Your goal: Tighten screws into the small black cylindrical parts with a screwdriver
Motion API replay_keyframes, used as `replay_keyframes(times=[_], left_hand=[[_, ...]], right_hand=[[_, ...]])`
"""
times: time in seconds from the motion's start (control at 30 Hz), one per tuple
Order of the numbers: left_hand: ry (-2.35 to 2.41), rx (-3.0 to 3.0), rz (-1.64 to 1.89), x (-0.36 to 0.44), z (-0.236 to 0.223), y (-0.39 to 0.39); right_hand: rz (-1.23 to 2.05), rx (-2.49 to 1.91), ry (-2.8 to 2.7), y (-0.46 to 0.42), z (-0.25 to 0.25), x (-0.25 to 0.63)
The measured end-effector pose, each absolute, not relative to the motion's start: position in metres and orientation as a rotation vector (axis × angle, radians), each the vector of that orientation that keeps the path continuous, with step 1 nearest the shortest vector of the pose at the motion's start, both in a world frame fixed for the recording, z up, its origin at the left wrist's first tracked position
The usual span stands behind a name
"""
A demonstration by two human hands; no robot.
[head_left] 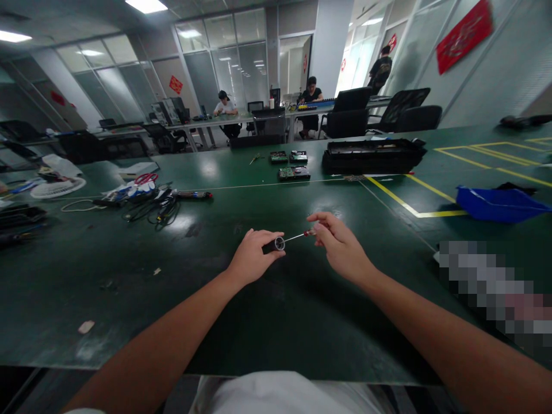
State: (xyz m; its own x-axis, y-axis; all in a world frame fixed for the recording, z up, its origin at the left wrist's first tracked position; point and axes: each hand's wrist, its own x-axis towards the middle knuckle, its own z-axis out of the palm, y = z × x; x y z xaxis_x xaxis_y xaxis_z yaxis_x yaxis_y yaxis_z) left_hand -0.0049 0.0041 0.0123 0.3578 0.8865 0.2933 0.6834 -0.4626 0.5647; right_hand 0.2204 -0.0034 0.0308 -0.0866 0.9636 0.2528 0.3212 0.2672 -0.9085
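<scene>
Over the green table (215, 339), my left hand (252, 256) is closed round a small dark cylindrical part (269, 248), whose round pale-rimmed end faces right. A thin screwdriver (295, 237) reaches from my right hand (342, 244) to that end, its tip at or inside the rim. The fingers of my right hand pinch the screwdriver's red handle, which they partly cover. How deep the tip sits, and whether it meets a screw, I cannot make out.
Hard drives (294, 172) and a long black plastic housing (374, 156) lie ahead. Cables (161, 207), red-handled scissors (146, 178) and an electric screwdriver (194, 195) lie to the left. A blue tray (500, 204) sits to the right. People work at a farther bench.
</scene>
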Motion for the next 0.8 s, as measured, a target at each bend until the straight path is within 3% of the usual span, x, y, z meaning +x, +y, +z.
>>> replay_keyframes(times=[0.8], left_hand=[[1.361, 2.246, 0.824, -0.0036, 0.0136, 0.0033]], right_hand=[[0.887, -1.235, -1.671, -0.0074, 0.0350, 0.2199]])
